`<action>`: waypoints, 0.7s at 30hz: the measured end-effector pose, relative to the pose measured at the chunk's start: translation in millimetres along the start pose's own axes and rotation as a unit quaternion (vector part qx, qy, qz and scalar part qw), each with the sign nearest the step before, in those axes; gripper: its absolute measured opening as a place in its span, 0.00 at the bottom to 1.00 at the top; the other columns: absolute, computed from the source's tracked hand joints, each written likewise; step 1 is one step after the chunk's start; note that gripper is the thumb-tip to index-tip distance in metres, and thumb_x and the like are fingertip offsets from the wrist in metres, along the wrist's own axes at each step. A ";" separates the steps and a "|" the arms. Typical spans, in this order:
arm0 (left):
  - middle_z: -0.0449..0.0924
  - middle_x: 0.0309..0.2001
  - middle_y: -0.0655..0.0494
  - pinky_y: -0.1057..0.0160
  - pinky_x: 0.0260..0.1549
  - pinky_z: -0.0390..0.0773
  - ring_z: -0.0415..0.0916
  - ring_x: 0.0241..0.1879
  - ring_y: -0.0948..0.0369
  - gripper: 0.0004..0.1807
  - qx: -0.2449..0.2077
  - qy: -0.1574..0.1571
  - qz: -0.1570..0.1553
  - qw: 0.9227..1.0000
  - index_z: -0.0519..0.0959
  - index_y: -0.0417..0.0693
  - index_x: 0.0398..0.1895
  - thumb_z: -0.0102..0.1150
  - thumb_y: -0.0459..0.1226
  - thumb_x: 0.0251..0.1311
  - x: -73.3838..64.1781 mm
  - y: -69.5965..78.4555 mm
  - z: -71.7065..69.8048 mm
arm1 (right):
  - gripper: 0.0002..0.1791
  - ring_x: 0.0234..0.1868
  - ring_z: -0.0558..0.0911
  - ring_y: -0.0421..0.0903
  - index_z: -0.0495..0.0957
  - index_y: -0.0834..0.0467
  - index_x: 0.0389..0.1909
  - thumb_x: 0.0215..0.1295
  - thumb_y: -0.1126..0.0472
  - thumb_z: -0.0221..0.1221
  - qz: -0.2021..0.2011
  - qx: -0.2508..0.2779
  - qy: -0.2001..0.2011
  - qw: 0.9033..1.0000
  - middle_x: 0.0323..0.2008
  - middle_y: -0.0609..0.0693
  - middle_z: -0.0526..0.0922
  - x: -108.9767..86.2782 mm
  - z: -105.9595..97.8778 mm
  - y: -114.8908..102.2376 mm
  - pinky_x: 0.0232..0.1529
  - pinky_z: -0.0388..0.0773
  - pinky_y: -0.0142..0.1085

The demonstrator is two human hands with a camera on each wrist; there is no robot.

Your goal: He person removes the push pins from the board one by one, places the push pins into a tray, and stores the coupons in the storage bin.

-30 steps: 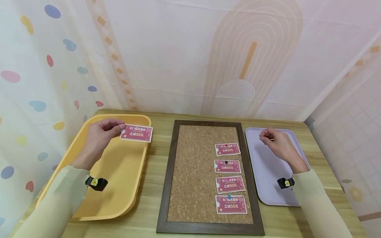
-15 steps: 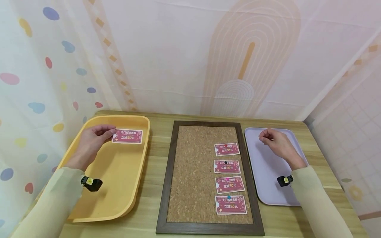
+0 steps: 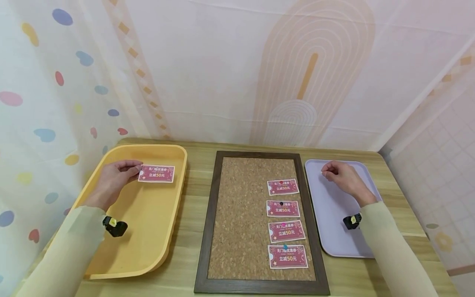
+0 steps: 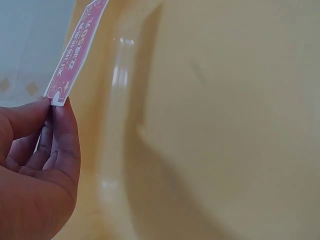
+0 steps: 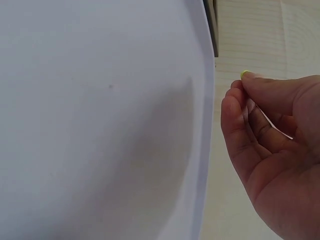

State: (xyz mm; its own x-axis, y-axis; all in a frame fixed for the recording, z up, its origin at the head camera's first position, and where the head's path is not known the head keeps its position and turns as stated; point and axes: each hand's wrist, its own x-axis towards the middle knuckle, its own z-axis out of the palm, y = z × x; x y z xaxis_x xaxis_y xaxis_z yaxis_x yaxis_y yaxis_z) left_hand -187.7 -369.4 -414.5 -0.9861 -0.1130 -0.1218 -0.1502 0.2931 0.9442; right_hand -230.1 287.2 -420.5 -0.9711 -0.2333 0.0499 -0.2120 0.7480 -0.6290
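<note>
Above the yellow tub (image 3: 177,202), my left hand (image 3: 113,179) pinches a red paper coupon (image 3: 156,174) by its left end. In the left wrist view the thumb and forefinger grip the coupon (image 4: 75,55) at its notched edge. My right hand (image 3: 344,180) is over the lilac tray (image 3: 326,231), thumb and fingertips brought together. A bit of a yellow-green push pin (image 5: 245,74) shows between those fingertips in the right wrist view; the rest of it is hidden. Several matching coupons (image 3: 285,232) hang on the framed cork board (image 3: 237,218), in a column on its right side.
Each coupon on the board has a coloured pin near its top, such as the blue pin (image 3: 285,246) on the lowest one. Board, tub and tray lie on a wooden table (image 3: 189,231), with a patterned curtain (image 3: 208,82) behind.
My left hand has moved left and slightly down with the coupon, from the tub's right rim to inside its outline. The right hand has stayed nearly still.
</note>
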 end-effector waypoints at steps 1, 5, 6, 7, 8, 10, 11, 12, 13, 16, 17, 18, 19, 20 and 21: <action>0.82 0.37 0.72 0.71 0.41 0.83 0.82 0.38 0.72 0.21 -0.001 -0.001 -0.001 1.000 0.71 0.25 0.63 0.55 0.34 0.76 1.6 -1.7 -0.3 | 0.06 0.33 0.75 0.46 0.80 0.66 0.44 0.74 0.66 0.60 0.000 0.002 -0.001 1.000 0.34 0.55 0.83 0.9 0.4 1.0 0.33 0.72 0.35; 0.82 0.36 0.72 0.71 0.41 0.83 0.81 0.38 0.72 0.22 0.008 -0.010 -0.008 1.000 0.71 0.24 0.63 0.54 0.34 0.77 6.9 -8.2 -1.1 | 0.05 0.35 0.76 0.45 0.81 0.66 0.43 0.72 0.69 0.60 -0.003 0.007 -0.005 1.000 0.35 0.55 0.83 4.6 2.8 4.8 0.35 0.73 0.35; 0.81 0.36 0.73 0.71 0.41 0.83 0.81 0.38 0.72 0.22 0.011 -0.012 -0.011 1.000 0.70 0.23 0.64 0.54 0.34 0.77 8.1 -9.6 -1.1 | 0.05 0.35 0.76 0.45 0.81 0.66 0.43 0.71 0.69 0.60 -0.005 0.008 -0.006 1.000 0.36 0.56 0.83 5.4 3.3 5.9 0.35 0.73 0.34; 0.81 0.36 0.73 0.71 0.42 0.83 0.81 0.38 0.73 0.22 0.016 -0.013 -0.014 1.000 0.70 0.23 0.64 0.54 0.34 0.77 8.5 -11.3 -1.5 | 0.04 0.36 0.76 0.45 0.81 0.66 0.42 0.70 0.71 0.60 -0.007 0.007 -0.008 1.000 0.36 0.56 0.83 6.6 4.0 7.1 0.36 0.73 0.34; 0.81 0.37 0.73 0.71 0.42 0.83 0.81 0.38 0.73 0.23 0.014 -0.014 -0.018 1.000 0.70 0.23 0.65 0.54 0.34 0.77 9.1 -12.9 -1.8 | 0.04 0.36 0.77 0.45 0.81 0.67 0.42 0.69 0.71 0.60 -0.010 0.006 -0.009 1.000 0.36 0.56 0.83 7.7 4.7 8.3 0.36 0.73 0.34; 0.81 0.36 0.74 0.71 0.42 0.83 0.81 0.38 0.73 0.22 0.010 -0.015 -0.027 0.999 0.71 0.24 0.65 0.54 0.33 0.77 10.4 -15.3 -2.3 | 0.04 0.37 0.76 0.46 0.81 0.67 0.41 0.68 0.73 0.59 -0.011 0.005 -0.011 1.000 0.36 0.57 0.83 9.0 5.7 9.8 0.37 0.73 0.34; 0.81 0.36 0.74 0.70 0.42 0.83 0.81 0.38 0.73 0.22 0.009 -0.015 -0.032 0.999 0.71 0.25 0.64 0.55 0.33 0.76 11.1 -16.4 -2.5 | 0.04 0.37 0.76 0.46 0.81 0.67 0.41 0.68 0.73 0.59 -0.010 0.005 -0.013 1.000 0.36 0.57 0.83 9.6 6.1 10.5 0.37 0.73 0.34; 0.81 0.36 0.74 0.70 0.42 0.83 0.81 0.38 0.73 0.21 0.010 -0.015 -0.035 0.999 0.72 0.26 0.64 0.55 0.33 0.76 12.0 -17.6 -2.9 | 0.04 0.37 0.76 0.47 0.81 0.67 0.40 0.68 0.73 0.59 -0.010 0.004 -0.013 1.000 0.36 0.57 0.83 10.0 6.4 11.0 0.37 0.73 0.35; 0.81 0.36 0.74 0.70 0.42 0.83 0.81 0.38 0.73 0.21 0.010 -0.015 -0.039 0.999 0.72 0.26 0.64 0.55 0.33 0.76 12.9 -18.7 -3.1 | 0.04 0.37 0.76 0.47 0.81 0.67 0.40 0.68 0.73 0.59 -0.009 0.003 -0.014 1.000 0.36 0.56 0.83 10.3 6.8 11.6 0.38 0.73 0.35; 0.81 0.35 0.74 0.70 0.41 0.83 0.80 0.37 0.72 0.22 0.017 -0.015 -0.046 0.999 0.71 0.26 0.65 0.55 0.34 0.76 16.1 -22.1 -3.9 | 0.04 0.37 0.76 0.46 0.82 0.66 0.39 0.68 0.73 0.59 -0.012 -0.002 -0.014 1.000 0.35 0.56 0.83 11.2 7.7 12.5 0.39 0.73 0.35; 0.81 0.35 0.74 0.70 0.41 0.83 0.80 0.37 0.72 0.22 0.019 -0.015 -0.048 0.999 0.71 0.26 0.66 0.55 0.34 0.76 17.1 -23.3 -4.2 | 0.03 0.37 0.76 0.46 0.82 0.66 0.39 0.69 0.72 0.60 -0.014 -0.002 -0.014 1.000 0.35 0.56 0.83 11.4 8.0 12.6 0.39 0.72 0.35; 0.81 0.35 0.74 0.70 0.40 0.83 0.80 0.37 0.72 0.23 0.021 -0.015 -0.049 0.998 0.70 0.25 0.66 0.55 0.34 0.76 18.1 -24.7 -4.7 | 0.03 0.37 0.76 0.45 0.82 0.66 0.39 0.69 0.72 0.60 -0.015 -0.004 -0.013 1.000 0.35 0.56 0.84 11.8 8.4 13.0 0.39 0.72 0.35; 0.81 0.35 0.74 0.70 0.40 0.83 0.80 0.37 0.72 0.24 0.021 -0.016 -0.049 0.998 0.69 0.24 0.67 0.55 0.34 0.77 19.0 -25.9 -5.1 | 0.03 0.37 0.76 0.45 0.82 0.66 0.39 0.69 0.71 0.60 -0.017 -0.005 -0.014 1.000 0.35 0.56 0.84 12.3 8.8 13.5 0.40 0.72 0.35; 0.81 0.35 0.74 0.70 0.40 0.83 0.80 0.37 0.72 0.24 0.023 -0.017 -0.050 0.998 0.69 0.24 0.67 0.55 0.34 0.77 19.6 -27.1 -5.9 | 0.03 0.37 0.76 0.45 0.82 0.66 0.38 0.69 0.71 0.61 -0.018 -0.005 -0.014 1.000 0.34 0.56 0.84 12.9 9.2 14.0 0.40 0.72 0.35; 0.81 0.35 0.74 0.70 0.40 0.83 0.80 0.37 0.72 0.25 0.025 -0.018 -0.051 0.998 0.68 0.24 0.68 0.54 0.34 0.77 20.2 -28.2 -6.5 | 0.03 0.37 0.76 0.45 0.82 0.66 0.38 0.70 0.70 0.61 -0.018 -0.004 -0.015 1.000 0.34 0.56 0.84 13.4 9.5 14.3 0.40 0.73 0.35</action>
State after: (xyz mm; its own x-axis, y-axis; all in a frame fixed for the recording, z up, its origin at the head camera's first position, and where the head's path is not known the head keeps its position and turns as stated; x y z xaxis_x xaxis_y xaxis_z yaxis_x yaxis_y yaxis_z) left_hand -202.9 -386.1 -441.7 -0.9674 -0.1101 -0.2279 -0.2518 0.3287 0.9102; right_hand -245.1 288.8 -436.1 -0.9590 -0.2793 0.0485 -0.2480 0.7442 -0.6202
